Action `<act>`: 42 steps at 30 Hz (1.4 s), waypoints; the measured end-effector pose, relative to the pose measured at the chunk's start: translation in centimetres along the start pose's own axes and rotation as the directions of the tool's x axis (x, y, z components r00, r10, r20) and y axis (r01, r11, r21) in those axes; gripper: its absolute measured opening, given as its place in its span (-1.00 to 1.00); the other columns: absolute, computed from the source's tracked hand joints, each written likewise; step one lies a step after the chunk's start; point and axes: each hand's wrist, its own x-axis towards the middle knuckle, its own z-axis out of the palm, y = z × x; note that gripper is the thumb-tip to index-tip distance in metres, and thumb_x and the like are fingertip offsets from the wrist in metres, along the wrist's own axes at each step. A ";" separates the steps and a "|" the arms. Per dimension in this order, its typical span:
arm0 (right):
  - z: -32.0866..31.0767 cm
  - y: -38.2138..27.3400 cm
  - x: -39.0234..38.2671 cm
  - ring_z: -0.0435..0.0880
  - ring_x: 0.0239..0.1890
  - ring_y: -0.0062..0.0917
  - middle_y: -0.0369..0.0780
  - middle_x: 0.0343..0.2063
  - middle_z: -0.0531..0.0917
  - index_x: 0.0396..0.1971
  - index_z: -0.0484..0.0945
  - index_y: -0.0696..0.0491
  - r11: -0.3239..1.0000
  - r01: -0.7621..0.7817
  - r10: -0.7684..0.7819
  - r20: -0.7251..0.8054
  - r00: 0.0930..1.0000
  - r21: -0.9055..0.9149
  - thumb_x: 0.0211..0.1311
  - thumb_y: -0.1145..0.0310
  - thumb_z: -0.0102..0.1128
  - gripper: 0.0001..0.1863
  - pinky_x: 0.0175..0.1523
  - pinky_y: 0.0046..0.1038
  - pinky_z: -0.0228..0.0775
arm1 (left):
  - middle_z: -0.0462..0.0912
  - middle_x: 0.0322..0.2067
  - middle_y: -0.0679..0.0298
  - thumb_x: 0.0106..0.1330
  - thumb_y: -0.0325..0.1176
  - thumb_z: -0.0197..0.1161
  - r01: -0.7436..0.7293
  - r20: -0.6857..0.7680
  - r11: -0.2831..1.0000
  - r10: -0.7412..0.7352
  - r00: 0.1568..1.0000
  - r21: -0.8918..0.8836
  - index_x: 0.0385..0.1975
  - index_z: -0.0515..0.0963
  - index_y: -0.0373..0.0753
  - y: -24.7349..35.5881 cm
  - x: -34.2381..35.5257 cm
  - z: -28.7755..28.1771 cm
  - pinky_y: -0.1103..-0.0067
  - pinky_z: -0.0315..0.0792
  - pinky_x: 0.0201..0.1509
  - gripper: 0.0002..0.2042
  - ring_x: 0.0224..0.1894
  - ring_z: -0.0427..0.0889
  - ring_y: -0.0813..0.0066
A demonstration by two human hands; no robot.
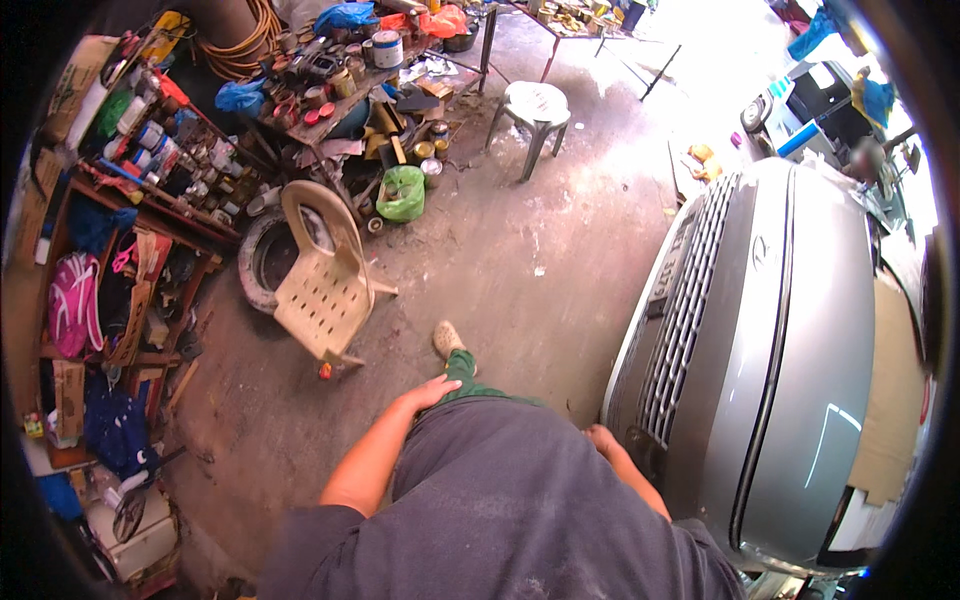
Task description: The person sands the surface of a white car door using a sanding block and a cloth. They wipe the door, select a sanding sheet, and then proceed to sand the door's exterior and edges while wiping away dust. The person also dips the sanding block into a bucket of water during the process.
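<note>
My left hand (434,389) is at the front of my left thigh, over the green trousers (461,368), with its fingers stretched out and nothing in it. At my right side my right hand (600,438) looks curled closed; whatever its fingers hold, if anything, is hidden. Close to that hand is the front of a silver-grey vehicle (815,330), with its slatted grille (690,290) facing left. One of my feet, in a beige shoe (446,338), shows on the floor ahead.
A beige plastic chair (320,295) stands at left against a tyre (262,262). Farther ahead is a white-topped stool (535,105). Cluttered shelves (150,225) line the left, and a workbench holds cans (386,50). A green bag (401,193) sits on the floor (490,265).
</note>
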 end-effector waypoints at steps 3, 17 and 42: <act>-9.5 -8.8 2.2 0.73 -0.08 -0.11 -0.05 -0.15 0.76 -0.05 0.67 0.19 0.577 -0.312 0.433 0.041 0.900 0.755 0.33 0.12 0.23 -0.57 0.03 -0.21 0.57 | 0.44 0.36 0.07 0.43 0.20 0.07 0.107 0.222 0.992 -0.118 0.968 0.062 0.40 0.36 -0.32 2.2 1.2 -9.1 0.32 0.24 0.44 -0.25 0.35 0.41 0.27; -36.6 -4.6 17.9 0.75 -0.19 -0.31 -0.03 -0.16 0.75 0.01 0.65 0.19 0.433 -0.372 0.473 0.145 0.869 0.821 0.34 0.17 0.24 -0.58 -0.14 -0.30 0.55 | 0.71 -0.06 -0.12 0.36 0.03 0.16 0.187 -0.244 0.913 -0.100 0.964 0.363 -0.16 0.70 -0.32 15.1 20.9 -24.1 0.20 0.50 0.11 -0.53 0.05 0.67 -0.07; -83.3 -5.5 60.3 0.63 0.09 -0.01 0.09 -0.01 0.67 0.02 0.63 0.19 0.630 0.007 0.408 -0.339 0.848 0.777 0.34 0.29 0.17 -0.64 0.25 -0.18 0.44 | 0.74 -0.22 0.09 0.38 -0.16 0.19 0.298 -0.303 0.941 -0.241 0.922 0.158 -0.19 0.66 -0.21 36.4 48.2 -53.6 0.38 0.52 0.05 -0.74 -0.08 0.70 0.26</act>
